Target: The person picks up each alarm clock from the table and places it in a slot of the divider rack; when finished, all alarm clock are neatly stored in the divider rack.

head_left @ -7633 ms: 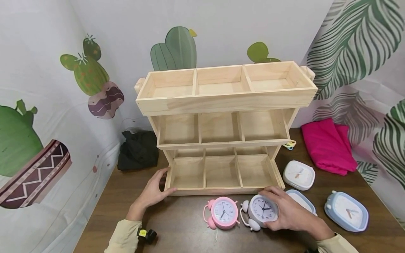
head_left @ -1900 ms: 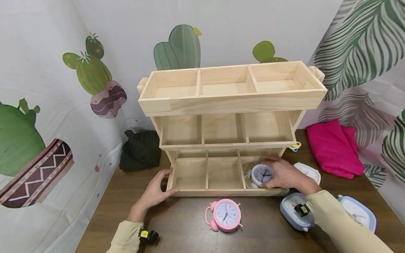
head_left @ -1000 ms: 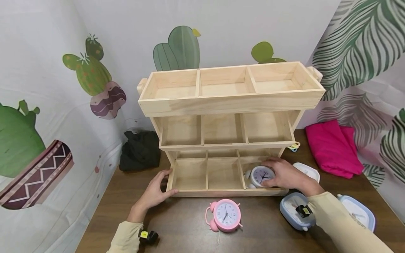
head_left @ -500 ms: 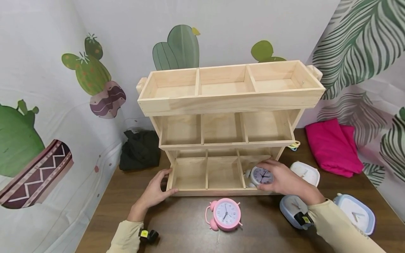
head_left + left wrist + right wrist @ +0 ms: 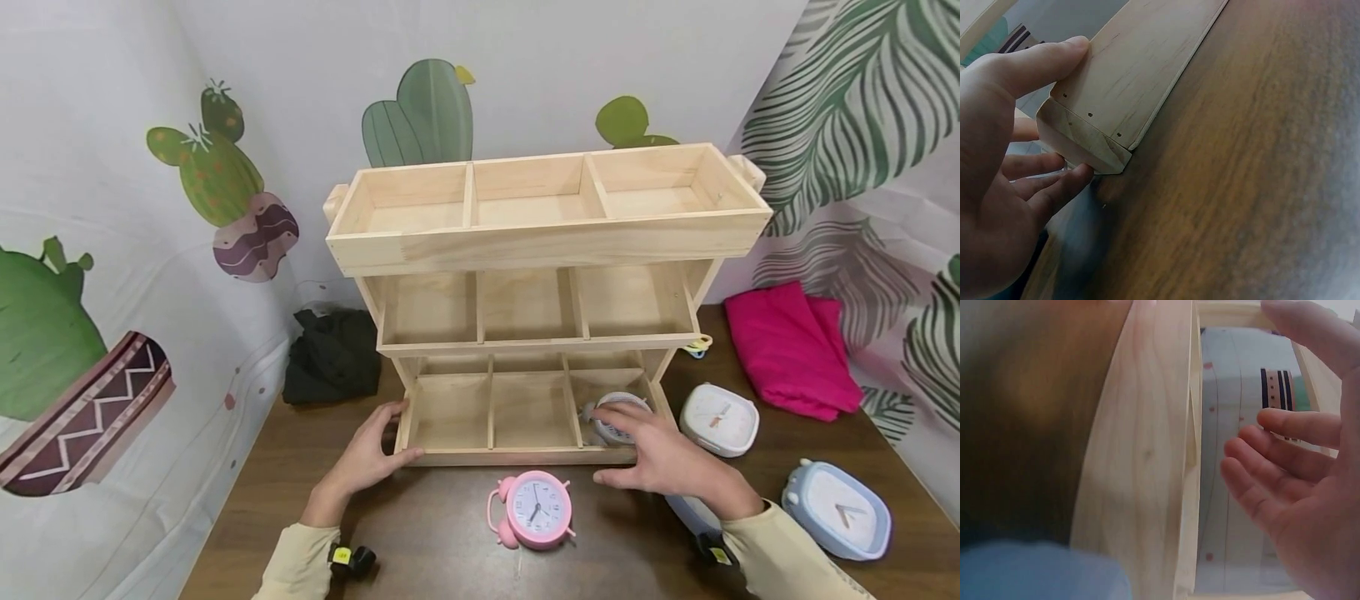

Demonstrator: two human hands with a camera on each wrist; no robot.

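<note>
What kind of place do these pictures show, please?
Probably a staged tabletop corner, not a lived-in room: printed cactus backdrops hang as walls around a brown table holding a bare wooden shelf unit and several alarm clocks, such as the pink one.

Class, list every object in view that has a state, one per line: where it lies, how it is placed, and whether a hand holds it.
White clock: in the bottom right compartment of the wooden shelf, not held.
Right hand: open, at the shelf's front edge.
Left hand: grips the shelf's bottom left corner.
Pink clock: face up on the table.
Square white clock: face up, untouched.
Blue clock: face up, untouched.
Pink cloth: folded.
</note>
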